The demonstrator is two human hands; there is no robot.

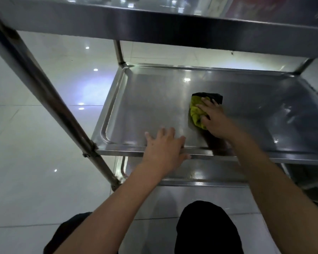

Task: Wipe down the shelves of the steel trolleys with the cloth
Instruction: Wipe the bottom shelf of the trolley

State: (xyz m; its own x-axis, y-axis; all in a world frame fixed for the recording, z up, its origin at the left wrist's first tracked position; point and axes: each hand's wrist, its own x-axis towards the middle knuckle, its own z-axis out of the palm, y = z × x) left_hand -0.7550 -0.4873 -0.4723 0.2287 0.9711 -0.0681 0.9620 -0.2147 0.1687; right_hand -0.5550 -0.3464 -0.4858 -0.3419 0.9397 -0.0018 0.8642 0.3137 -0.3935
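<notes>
Yellow-and-black cloth (197, 112) sits bunched mid-way along the middle shelf (154, 99), and the right hand (214, 118) presses flat on it, fingers spread, likely to drive it across the steel. The left hand (165, 145) lies open over the shelf's near rim, thumb hooked under the edge, probably bracing the trolley (50, 99) against rolling. Count: one cloth, two hands, three shelves in view – top shelf (154, 21), middle, bottom shelf (200, 173).
</notes>
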